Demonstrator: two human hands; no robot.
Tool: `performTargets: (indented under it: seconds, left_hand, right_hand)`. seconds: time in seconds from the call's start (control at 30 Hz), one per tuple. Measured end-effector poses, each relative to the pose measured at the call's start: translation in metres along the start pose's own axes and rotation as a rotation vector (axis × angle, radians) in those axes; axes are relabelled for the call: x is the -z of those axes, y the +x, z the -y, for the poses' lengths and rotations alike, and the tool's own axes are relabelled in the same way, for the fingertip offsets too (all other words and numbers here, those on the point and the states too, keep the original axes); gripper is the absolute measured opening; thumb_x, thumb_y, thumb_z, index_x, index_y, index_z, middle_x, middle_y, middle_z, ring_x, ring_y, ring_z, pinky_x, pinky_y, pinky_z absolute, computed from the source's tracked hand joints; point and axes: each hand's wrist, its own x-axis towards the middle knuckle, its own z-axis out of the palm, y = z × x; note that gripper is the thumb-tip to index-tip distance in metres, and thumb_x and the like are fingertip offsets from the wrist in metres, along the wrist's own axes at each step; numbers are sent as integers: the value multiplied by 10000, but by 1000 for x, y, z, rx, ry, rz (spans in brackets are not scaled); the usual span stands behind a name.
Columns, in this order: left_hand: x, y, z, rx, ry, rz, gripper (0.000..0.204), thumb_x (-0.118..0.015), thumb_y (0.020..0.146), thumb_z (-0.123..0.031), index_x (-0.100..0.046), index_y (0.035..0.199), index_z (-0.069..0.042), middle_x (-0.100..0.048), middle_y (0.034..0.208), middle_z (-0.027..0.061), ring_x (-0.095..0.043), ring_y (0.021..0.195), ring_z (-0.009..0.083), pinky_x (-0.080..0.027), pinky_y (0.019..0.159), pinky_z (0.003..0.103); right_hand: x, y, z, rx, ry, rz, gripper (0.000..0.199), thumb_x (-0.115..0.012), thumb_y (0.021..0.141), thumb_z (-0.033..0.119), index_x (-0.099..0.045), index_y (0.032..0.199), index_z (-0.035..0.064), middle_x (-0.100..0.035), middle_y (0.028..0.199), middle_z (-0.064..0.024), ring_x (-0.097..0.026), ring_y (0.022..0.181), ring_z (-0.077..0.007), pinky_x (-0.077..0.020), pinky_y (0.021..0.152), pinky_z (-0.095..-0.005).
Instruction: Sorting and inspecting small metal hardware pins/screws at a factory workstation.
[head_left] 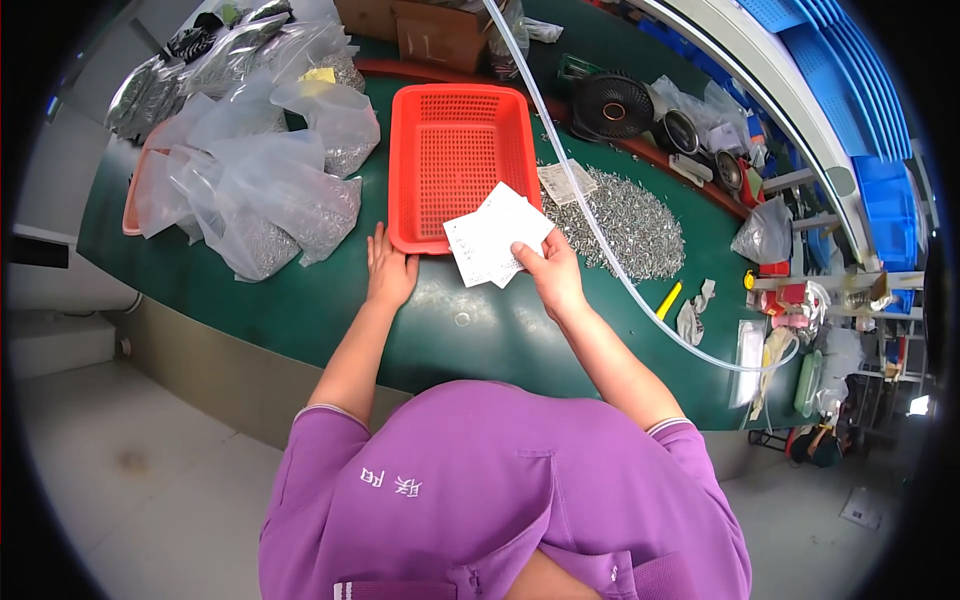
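Note:
My right hand point(555, 272) pinches white paper slips point(490, 238) with handwriting on them, the thumb lying on top. The slips overlap and fan out over the near right corner of a red plastic basket point(402, 165). No contents show in the part of the basket that I can see. My left hand point(390, 272) rests on the green table with its fingers apart, beside the basket's near left corner. Right of the basket, small silvery metal parts point(645, 230) lie in a loose heap, with a printed paper point(567, 182) on its far left edge.
Clear plastic bags point(285, 195) of metal parts crowd the left side. A clear hose point(600, 225) curves across the table's right. Near it lie a yellow-handled tool point(669, 300) and crumpled plastic point(692, 318). A black fan point(612, 105) stands at the back; blue bins point(835, 75) stack upper right.

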Motion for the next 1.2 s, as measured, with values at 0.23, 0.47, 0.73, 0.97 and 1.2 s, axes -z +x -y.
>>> performTargets:
  seconds: [0.23, 0.47, 0.73, 0.97, 1.2]
  left_hand:
    - [8, 27, 18, 102, -70, -197, 568, -588, 781, -147, -382, 1295, -21, -268, 1401, 179, -265, 1289, 365, -228, 1075, 436]
    - [0, 59, 26, 32, 45, 60, 681, -568, 802, -288, -271, 1372, -62, -202, 1447, 152, -142, 1356, 314, -133, 1110, 423]
    - [-10, 78, 27, -102, 130, 160, 713, -525, 809, -393, -253, 1391, -83, -229, 1440, 147, -147, 1358, 294, -117, 1114, 417]
    - [-17, 64, 21, 25, -36, -231, 557, -548, 786, -101, -351, 1301, -21, -304, 1387, 161, -277, 1290, 337, -221, 1077, 433]
    - [-21, 90, 17, -3, -10, -136, 562, -542, 823, -196, -345, 1307, 10, -301, 1397, 177, -228, 1320, 341, -164, 1097, 450]
  right_hand:
    - [18, 7, -10, -59, -63, -108, 388, -586, 838, 56, -450, 1195, -10, -588, 1090, -93, -596, 927, -158, -490, 794, -290]
    - [28, 18, -17, -215, -17, -184, 386, -611, 810, 45, -470, 1157, -47, -589, 1073, -116, -594, 918, -179, -463, 821, -285]
    - [28, 28, -11, -314, -13, -182, 338, -598, 832, 102, -497, 1149, 41, -597, 1059, -69, -605, 901, -159, -512, 722, -284]
    - [26, 68, 60, -147, 630, -315, 335, -500, 867, 1, -428, 1194, 11, -549, 1116, -109, -587, 972, -217, -547, 797, -304]
    - [46, 77, 65, -192, 899, -413, 234, -527, 862, 14, -480, 1081, -54, -598, 964, -160, -620, 760, -245, -564, 595, -264]
